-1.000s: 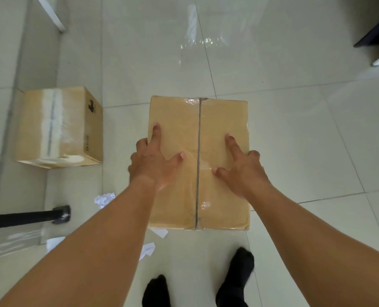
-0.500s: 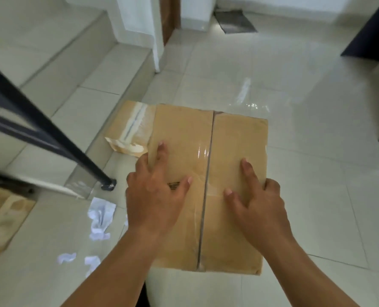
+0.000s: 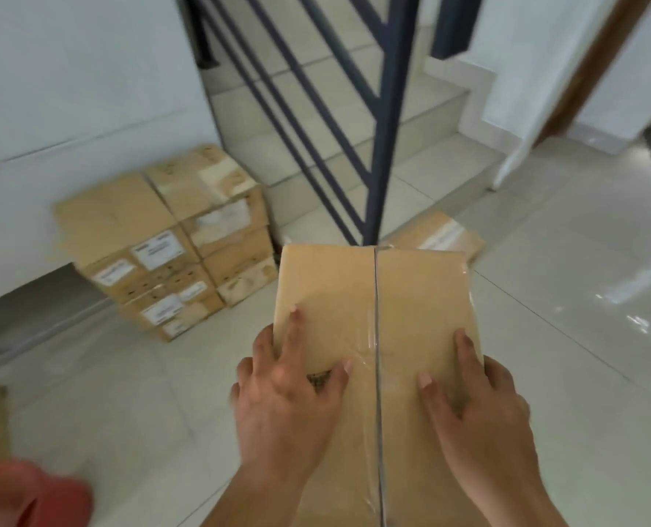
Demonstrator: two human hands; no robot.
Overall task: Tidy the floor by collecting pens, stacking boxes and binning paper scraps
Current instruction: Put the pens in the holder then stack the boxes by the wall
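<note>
Risk of a slip: we judge the box (image 3: 377, 336) could slide out from between our palms, since its taped top looks glossy and we press it mostly from the sides
Risk of a knock: the railing post (image 3: 386, 154) stands just beyond the far edge of the box, ahead of our fingers; carried straight on, the box could hit it
Risk at the stack: the stacked boxes (image 3: 164, 245) sit ahead and to the left of our fingers; a crooked set-down could tip the top layer
Left hand (image 3: 286, 397): fingers (image 3: 293, 332) spread wide, lying flat on the top by the left edge, palm against the side, grasping the box
Right hand (image 3: 480, 408): fingers (image 3: 464, 348) spread along the right edge, thumb on top, also grasping it
Box position: held in the air between both hands, off the floor (image 3: 582, 298)
Loose box: another box (image 3: 438, 233) lies beyond the carried one, near the post
</note>
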